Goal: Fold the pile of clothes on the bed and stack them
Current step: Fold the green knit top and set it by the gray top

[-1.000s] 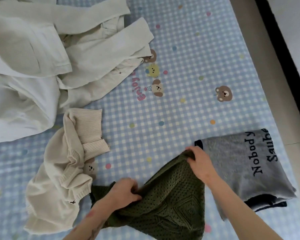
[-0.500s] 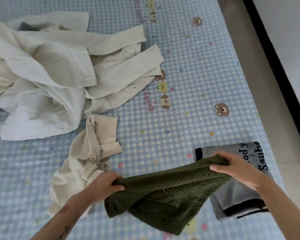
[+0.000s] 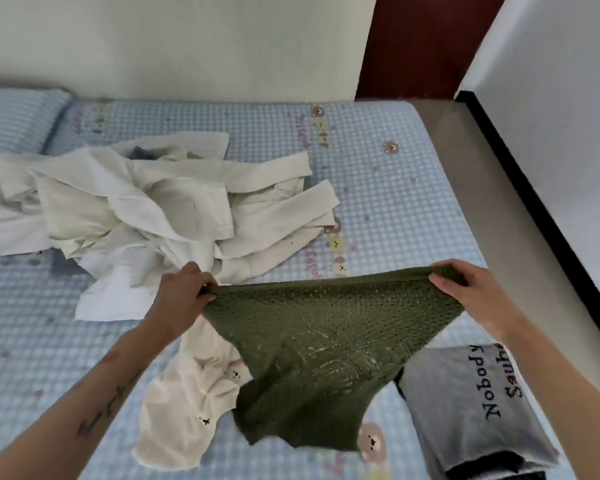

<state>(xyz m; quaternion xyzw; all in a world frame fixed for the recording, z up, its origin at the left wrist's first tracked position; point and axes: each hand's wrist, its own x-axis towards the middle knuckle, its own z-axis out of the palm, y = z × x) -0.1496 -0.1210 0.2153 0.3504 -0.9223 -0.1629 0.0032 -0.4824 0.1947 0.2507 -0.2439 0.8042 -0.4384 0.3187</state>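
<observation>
The bed (image 3: 388, 188), under a blue checked sheet printed with small bears, fills most of the frame below a pale wall (image 3: 187, 43). A loose pile (image 3: 146, 209) of white and cream clothes sprawls across the left and centre, its lower edge reaching just behind the left hand. In the lower middle of the frame a green knit (image 3: 319, 341) hangs spread in the air above the sheet, its top edge stretched level between the two hands and its lower part tapering down toward the bottom centre. At the lower right lies a folded grey top (image 3: 465, 403) with black lettering, partly behind the right forearm and just beside the knit's hanging edge. A crumpled cream sweater (image 3: 184, 403) lies at lower centre-left, partly hidden by the knit. A striped pillow (image 3: 14, 123) sits in the upper left corner. The left hand (image 3: 182, 299) is closed on the knit's left top corner; the right hand (image 3: 471, 292) is pinched shut on its right top corner.
</observation>
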